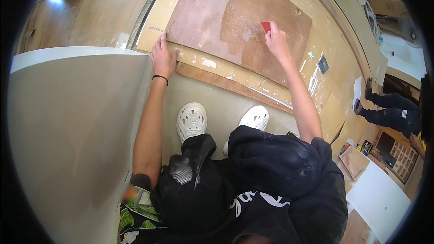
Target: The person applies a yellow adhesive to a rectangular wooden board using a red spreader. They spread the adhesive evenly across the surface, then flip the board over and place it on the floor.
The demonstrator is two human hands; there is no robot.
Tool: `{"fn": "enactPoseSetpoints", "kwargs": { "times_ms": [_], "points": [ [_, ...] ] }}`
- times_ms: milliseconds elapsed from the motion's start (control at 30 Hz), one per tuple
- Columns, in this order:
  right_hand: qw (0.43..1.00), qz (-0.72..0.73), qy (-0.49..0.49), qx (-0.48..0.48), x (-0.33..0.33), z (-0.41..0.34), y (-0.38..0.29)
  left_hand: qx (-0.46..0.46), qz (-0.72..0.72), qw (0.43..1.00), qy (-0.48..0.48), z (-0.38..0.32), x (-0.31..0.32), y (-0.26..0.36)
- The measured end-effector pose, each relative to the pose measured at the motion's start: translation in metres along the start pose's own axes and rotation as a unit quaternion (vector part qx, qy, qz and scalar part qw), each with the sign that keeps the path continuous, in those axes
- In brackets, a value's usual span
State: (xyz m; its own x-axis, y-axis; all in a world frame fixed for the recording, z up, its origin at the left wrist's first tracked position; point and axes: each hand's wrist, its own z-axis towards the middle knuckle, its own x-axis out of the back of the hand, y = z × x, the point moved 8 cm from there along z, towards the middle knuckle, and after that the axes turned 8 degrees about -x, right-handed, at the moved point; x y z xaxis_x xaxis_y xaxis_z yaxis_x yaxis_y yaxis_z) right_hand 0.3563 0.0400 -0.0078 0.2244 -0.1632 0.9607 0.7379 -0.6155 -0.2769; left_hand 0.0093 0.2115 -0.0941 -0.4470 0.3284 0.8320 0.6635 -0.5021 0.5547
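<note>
A flat wooden board [203, 17] lies on a larger pale panel [208, 62] before me. Much of its right side is darker, with a glossy coating or wetness; the left side looks lighter and duller. My right hand [278, 42] grips a small red scraper [265, 26] over the dark area. Whether the scraper's edge touches the board is hard to tell. At the board's near left corner rests my left hand [163, 56], fingers spread, holding nothing. Whitish smears and drips mark the pale panel around the board.
A grey flat piece [323, 64] lies on the panel at right. A brown wood strip [234, 86] runs along its near edge. At left stands a pale upright panel [78, 118]. Another person's legs [390, 110] are at far right, near a fan [412, 30] and a white board [376, 196].
</note>
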Motion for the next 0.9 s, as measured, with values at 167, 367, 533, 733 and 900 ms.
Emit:
{"fn": "enactPoseSetpoints", "kwargs": {
  "times_ms": [167,367,533,733,900],
  "points": [
    [0.998,-0.01,0.033,-0.06,-0.02,-0.026,0.006,-0.001,0.004,1.0,-0.004,-0.004,-0.001,-0.001],
    [0.996,0.016,-0.018,0.084,-0.032,-0.049,-0.039,0.001,-0.004,1.0,0.005,-0.004,-0.003,-0.004],
    [0.996,0.055,0.059,0.027,-0.002,-0.025,-0.026,0.002,0.003,1.0,0.006,-0.005,-0.004,-0.007],
    [0.984,-0.041,-0.078,0.158,-0.029,-0.035,-0.054,0.009,-0.003,1.0,0.009,-0.004,-0.002,-0.007],
    [0.991,-0.016,-0.037,0.124,-0.015,-0.026,-0.051,0.009,-0.015,1.0,0.009,-0.007,-0.002,-0.009]
  ]
}}
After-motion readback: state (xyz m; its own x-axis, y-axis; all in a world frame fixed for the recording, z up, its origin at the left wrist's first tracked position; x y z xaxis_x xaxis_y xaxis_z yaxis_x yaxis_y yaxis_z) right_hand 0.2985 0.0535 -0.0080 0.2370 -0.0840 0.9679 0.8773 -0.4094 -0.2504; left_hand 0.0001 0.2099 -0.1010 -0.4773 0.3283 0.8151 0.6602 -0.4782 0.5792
